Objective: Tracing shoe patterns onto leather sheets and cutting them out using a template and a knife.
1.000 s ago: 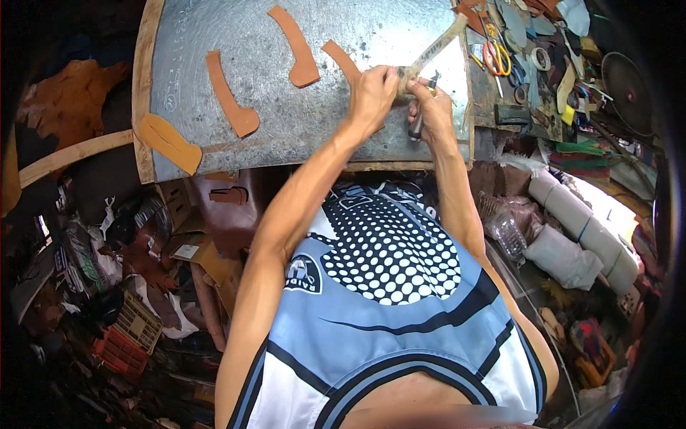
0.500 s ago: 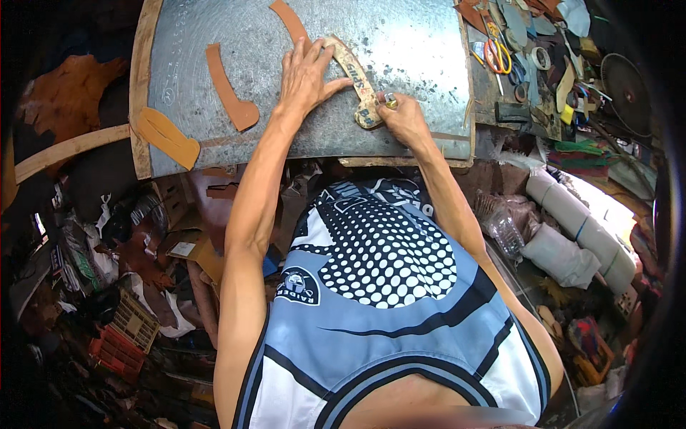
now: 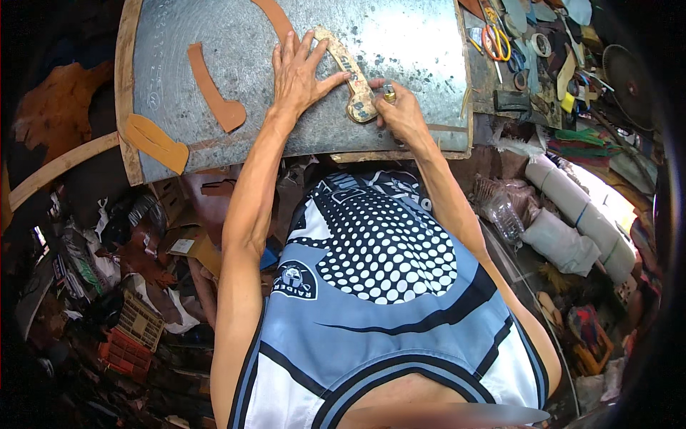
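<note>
A curved, pale, worn template (image 3: 361, 84) with a rounded near end and dark markings lies on the grey metal-topped table (image 3: 236, 28). My left hand (image 3: 299, 77) rests with its fingers spread beside the template's far part, the thumb and index finger reaching its left edge. My right hand (image 3: 402, 114) is closed round a small tool (image 3: 389, 93) with a brass-coloured, shiny end, close to the right of the template's rounded end. The tool's working end is hidden, so its kind is unclear. A brown leather strip (image 3: 270, 16) runs beyond my left fingertips.
Left of my left hand lies a similar brown leather piece (image 3: 214, 93). A tan sole-shaped piece (image 3: 157, 145) sits across the table's wooden left edge (image 3: 125, 79). To the right are scissors (image 3: 493, 43), a tape roll (image 3: 541, 46), scraps and a fan (image 3: 630, 86).
My left hand's fingers have spread wider, shifting slightly left off the template's far end. My right hand with the tool has drawn slightly away from the template's rounded end. The view has tilted a little.
</note>
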Demonstrator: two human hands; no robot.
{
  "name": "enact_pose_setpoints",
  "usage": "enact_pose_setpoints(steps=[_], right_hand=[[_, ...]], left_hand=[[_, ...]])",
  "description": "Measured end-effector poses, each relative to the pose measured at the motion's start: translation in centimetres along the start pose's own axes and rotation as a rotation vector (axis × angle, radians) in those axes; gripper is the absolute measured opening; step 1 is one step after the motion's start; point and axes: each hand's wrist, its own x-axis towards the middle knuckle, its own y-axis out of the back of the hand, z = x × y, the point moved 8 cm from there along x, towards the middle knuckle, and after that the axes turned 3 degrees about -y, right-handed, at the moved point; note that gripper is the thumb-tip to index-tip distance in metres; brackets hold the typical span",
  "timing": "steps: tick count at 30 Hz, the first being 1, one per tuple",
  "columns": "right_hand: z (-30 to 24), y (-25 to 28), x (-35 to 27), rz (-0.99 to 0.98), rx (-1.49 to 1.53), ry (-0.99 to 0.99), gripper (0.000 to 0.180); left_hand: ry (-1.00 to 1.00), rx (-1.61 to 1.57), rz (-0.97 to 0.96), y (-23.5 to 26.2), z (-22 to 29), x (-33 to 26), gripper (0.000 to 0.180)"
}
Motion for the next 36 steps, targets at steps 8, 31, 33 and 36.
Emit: enact_pose_setpoints(steps=[8,31,33,36], right_hand=[[-0.9,0.3,-0.4,0.115,-0.451,0.174,0.042],[-3.0,-1.6,-4.1,0.276,-0.617,0.307,0.044],[-2.7,-1.9,-3.5,0.311,-0.613,0.353,0.043],[-2.3,-0.9,-2.1,0.294,-0.556,0.3,0.041]], left_hand=[[-0.032,0.032,0.039,0.1,0.5,0.0,0.075],[0.001,0.095,-0.006,0.7,0.9,0.2,0.076],[0.045,-0.006,-0.055,-0.2,0.7,-0.2,0.078],[0.07,-0.065,-0.096,0.6,0.6,-0.2,0.078]])
